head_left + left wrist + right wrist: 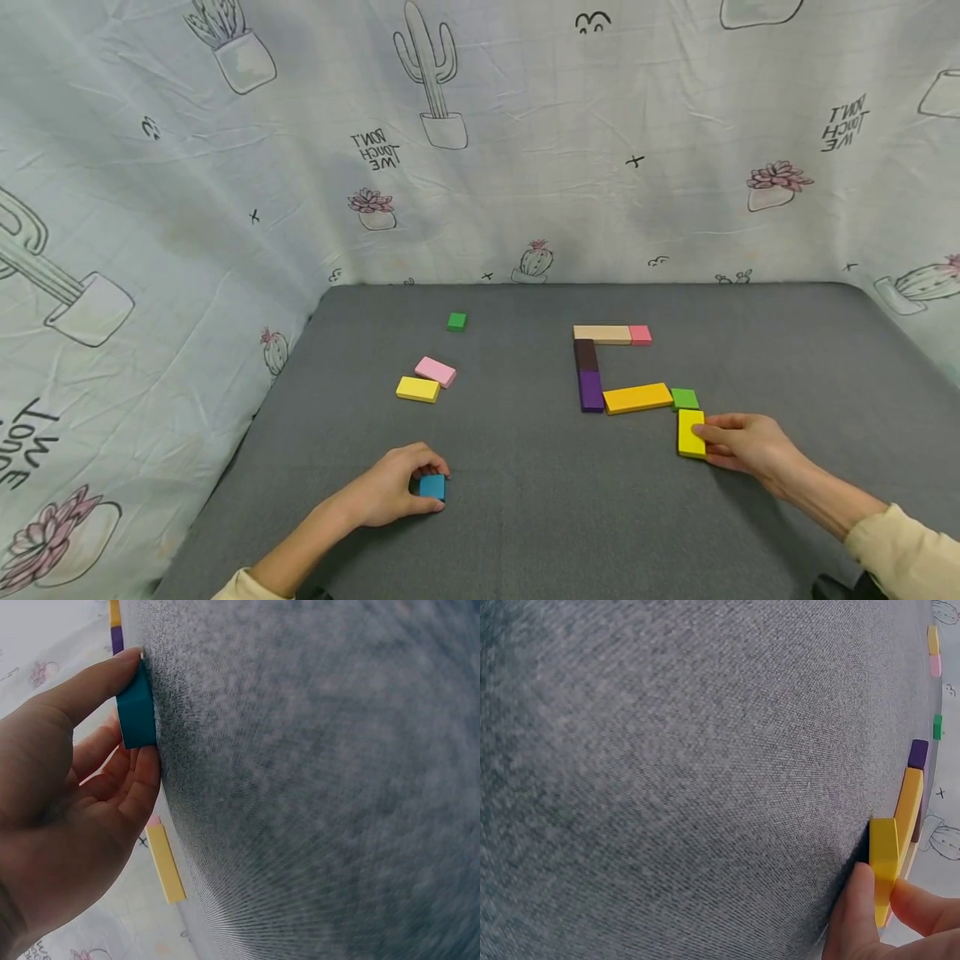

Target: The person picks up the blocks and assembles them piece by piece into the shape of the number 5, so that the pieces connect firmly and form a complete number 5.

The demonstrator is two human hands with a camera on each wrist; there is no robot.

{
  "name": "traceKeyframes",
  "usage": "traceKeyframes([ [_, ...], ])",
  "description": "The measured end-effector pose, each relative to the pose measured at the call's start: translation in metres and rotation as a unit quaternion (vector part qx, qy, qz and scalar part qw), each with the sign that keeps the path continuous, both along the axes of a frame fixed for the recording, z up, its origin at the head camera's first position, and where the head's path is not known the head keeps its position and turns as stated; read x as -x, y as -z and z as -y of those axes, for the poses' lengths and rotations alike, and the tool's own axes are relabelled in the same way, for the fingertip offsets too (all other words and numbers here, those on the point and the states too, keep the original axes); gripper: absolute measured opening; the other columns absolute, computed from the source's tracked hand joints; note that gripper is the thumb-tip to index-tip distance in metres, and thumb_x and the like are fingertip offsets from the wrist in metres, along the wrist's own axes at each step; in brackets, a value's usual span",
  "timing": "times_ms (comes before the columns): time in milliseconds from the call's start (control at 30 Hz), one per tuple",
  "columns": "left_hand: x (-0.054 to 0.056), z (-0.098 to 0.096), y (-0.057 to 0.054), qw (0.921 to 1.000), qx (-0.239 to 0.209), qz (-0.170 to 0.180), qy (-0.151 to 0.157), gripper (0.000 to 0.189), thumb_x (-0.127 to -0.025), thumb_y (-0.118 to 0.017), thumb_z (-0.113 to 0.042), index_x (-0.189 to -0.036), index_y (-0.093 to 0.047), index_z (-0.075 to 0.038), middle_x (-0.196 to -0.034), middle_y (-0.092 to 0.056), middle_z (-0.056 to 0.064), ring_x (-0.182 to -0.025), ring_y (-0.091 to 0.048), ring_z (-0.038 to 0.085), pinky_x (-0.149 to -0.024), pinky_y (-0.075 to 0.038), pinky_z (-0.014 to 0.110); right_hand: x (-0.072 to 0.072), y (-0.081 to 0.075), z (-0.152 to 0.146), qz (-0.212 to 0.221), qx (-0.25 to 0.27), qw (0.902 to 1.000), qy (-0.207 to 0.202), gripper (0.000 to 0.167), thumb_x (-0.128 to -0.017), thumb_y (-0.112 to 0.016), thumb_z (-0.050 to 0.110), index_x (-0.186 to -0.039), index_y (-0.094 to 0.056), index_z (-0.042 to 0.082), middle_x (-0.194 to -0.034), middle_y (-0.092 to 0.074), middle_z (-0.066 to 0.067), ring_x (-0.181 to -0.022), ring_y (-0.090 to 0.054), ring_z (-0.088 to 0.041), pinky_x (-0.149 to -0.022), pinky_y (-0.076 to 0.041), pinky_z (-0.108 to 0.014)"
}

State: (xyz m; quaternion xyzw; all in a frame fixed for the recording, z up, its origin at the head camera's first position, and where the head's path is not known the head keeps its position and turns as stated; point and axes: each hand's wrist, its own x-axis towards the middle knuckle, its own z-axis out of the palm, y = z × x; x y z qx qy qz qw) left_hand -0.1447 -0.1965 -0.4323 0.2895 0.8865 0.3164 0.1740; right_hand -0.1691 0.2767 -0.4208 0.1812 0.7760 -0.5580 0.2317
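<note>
In the head view my left hand [390, 487] pinches a small blue block [432, 487] between thumb and fingers at the front left of the table. The left wrist view shows the same block [136, 712] at the grey cloth. My right hand [753, 450] grips a yellow block [691, 434] by its right side. That block stands lengthwise just below a light green block [684, 399]. An orange block [637, 398] touches the green one and runs left to a purple block [591, 392]. Above the purple lies a dark brown block [586, 355], then a beige block [602, 335] and a coral block [641, 335].
Left of the joined blocks lie a pink block [436, 372] and another yellow block [417, 389], close together. A green block [457, 322] sits farther back. The grey table [510, 467] ends at a cactus-print cloth [510, 150] behind and at the left.
</note>
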Motion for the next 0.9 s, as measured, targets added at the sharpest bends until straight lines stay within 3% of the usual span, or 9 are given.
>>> traceKeyframes([
  [900, -0.0001, 0.0002, 0.0007, 0.9999, -0.008, -0.006, 0.003, 0.029, -0.083, -0.076, -0.027, -0.105, -0.063, -0.013, -0.097, -0.054, -0.01, -0.087, -0.051, 0.007, -0.077, -0.047, 0.026, 0.0035, -0.0045, 0.0064, 0.018, -0.039, 0.9991, 0.005, 0.058, -0.094, -0.062, 0.015, -0.13, -0.033, -0.02, -0.098, -0.055, -0.017, -0.079, -0.056, -0.02, -0.071, -0.054, -0.031],
])
